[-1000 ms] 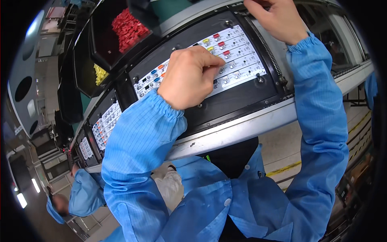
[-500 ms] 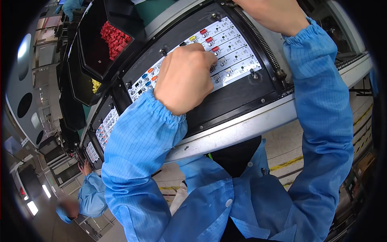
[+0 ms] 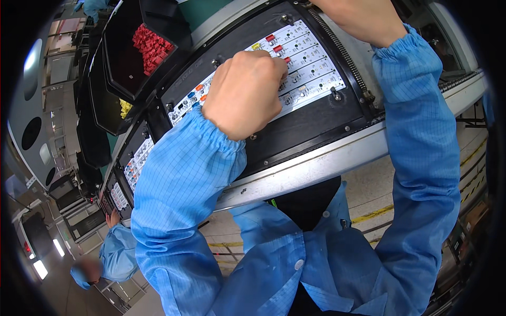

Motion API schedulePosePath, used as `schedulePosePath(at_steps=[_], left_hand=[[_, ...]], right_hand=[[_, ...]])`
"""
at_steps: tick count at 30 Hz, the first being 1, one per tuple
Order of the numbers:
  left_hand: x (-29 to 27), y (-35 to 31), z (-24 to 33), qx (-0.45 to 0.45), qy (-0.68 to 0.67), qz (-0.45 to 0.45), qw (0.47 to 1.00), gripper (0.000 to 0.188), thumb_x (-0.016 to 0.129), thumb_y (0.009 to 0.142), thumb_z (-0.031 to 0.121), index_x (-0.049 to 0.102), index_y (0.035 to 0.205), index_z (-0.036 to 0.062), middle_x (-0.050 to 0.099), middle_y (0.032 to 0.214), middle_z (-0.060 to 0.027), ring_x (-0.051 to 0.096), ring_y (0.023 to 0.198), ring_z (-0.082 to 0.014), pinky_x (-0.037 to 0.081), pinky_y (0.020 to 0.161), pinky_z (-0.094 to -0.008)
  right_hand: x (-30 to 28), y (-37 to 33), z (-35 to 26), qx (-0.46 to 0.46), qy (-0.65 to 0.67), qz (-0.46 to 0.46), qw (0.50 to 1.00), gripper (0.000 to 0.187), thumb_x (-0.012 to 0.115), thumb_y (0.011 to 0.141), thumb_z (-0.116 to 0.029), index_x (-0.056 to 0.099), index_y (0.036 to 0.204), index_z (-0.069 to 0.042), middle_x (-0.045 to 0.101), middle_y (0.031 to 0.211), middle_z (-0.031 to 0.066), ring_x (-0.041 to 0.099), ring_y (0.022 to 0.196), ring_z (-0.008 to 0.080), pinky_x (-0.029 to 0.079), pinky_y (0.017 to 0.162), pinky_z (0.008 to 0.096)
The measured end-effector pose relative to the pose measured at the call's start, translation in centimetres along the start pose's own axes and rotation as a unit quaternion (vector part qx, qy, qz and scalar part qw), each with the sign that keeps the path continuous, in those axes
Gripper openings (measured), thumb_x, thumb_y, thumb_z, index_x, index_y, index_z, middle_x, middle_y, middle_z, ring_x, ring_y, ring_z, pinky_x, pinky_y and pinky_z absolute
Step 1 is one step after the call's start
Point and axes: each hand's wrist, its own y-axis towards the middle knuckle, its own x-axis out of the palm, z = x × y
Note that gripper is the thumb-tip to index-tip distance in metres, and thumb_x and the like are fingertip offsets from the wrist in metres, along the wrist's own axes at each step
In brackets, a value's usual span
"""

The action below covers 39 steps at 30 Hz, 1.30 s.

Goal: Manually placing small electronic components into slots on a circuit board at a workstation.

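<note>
My left hand [image 3: 243, 92] is curled over a panel of white circuit boards [image 3: 316, 79], knuckles up. Its fingers are bent together at the boards, and whatever they hold is hidden beneath the hand. Just by the fingertips a red component [image 3: 287, 60] stands on a board. Farther up the panel sit another red component [image 3: 270, 38] and a yellow component [image 3: 256, 46]. Orange and blue components show to the left of the hand. The panel lies in a black fixture [image 3: 311, 126]. My right hand [image 3: 363, 21] reaches past the upper edge, its fingers out of sight.
A black bin [image 3: 118, 58] of red components [image 3: 152, 48] stands at upper left, beside one with yellow components [image 3: 125, 108]. A coil spring [image 3: 341, 51] and metal rail [image 3: 316, 160] border the fixture. More boards [image 3: 138, 160] lie leftward, where a person in blue [image 3: 118, 253] works.
My left hand has shifted very slightly up and right, still curled at the same row. The whole view has moved a little. The right hand stays beyond the upper edge.
</note>
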Motion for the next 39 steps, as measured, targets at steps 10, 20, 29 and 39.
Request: schedulePosePath(at_steps=[10,20,29,39], left_hand=[[0.1,-0.5,-1.4,0.008,-0.003,0.020,1.000,0.019,0.067,0.070,0.004,0.075,0.087,0.0048,0.069,0.082,-0.0168,0.069,0.077,-0.0352,0.056,0.076,-0.0427],[-7.8,-10.1,-8.0,-0.055,-0.129,0.435,0.890,0.013,0.070,0.086,0.002,0.075,0.098,0.0028,0.072,0.088,-0.0032,0.064,0.078,-0.0069,0.050,0.068,-0.0199],[-9.8,-17.3,-30.5,-0.340,0.118,0.204,0.910,0.029,0.059,0.090,0.019,0.069,0.115,0.0059,0.072,0.105,-0.0131,0.069,0.098,-0.0248,0.051,0.087,-0.0326],[-7.3,-15.0,-33.7,-0.364,0.133,0.101,0.916,0.025,0.070,0.083,0.012,0.063,0.104,0.0017,0.067,0.099,-0.0165,0.066,0.089,-0.0264,0.052,0.083,-0.0359]], right_hand=[[1.2,-0.1,0.8,0.110,0.065,-0.027,0.991,0.011,0.064,0.083,0.000,0.068,0.093,0.004,0.068,0.078,0.0060,0.064,0.072,0.0092,0.052,0.064,0.0231],[-0.3,-3.8,0.5,0.014,0.012,-0.212,0.977,0.023,0.057,0.093,0.000,0.065,0.115,0.005,0.065,0.101,0.0104,0.062,0.092,0.0158,0.050,0.084,0.0271],[1.4,-4.8,-0.9,-0.006,-0.039,-0.280,0.959,0.020,0.066,0.086,0.003,0.069,0.106,0.002,0.067,0.094,0.0097,0.064,0.086,0.0187,0.051,0.079,0.0270],[2.6,-4.7,-1.9,0.039,-0.143,-0.326,0.934,0.012,0.067,0.082,0.005,0.068,0.093,0.002,0.067,0.091,0.0119,0.065,0.080,0.0211,0.051,0.074,0.0294]])
